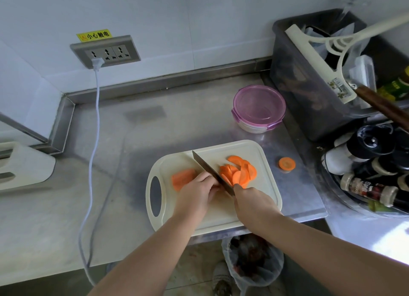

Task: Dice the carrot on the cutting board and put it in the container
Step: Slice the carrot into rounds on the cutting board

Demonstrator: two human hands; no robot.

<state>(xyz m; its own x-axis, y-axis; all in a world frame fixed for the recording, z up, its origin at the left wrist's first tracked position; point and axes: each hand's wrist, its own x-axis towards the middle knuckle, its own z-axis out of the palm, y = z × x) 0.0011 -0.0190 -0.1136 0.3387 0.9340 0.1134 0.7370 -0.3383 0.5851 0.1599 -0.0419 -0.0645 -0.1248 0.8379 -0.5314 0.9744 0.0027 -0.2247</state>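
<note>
Both bare forearms enter from the bottom edge, the left from lower left, the right from lower right, and angle in toward each other. The left hand (197, 191) lies palm down, its fingers curled over the carrot (183, 178), knuckles turned toward the blade. The right hand (254, 202) shows its back, fingers wrapped round the handle of the knife (210, 171), which the fist hides. The wrists are straight. The hands sit just beside each other, the blade between them.

Yellow sticker (93, 35) above socket (105, 52): 小心触电
</note>
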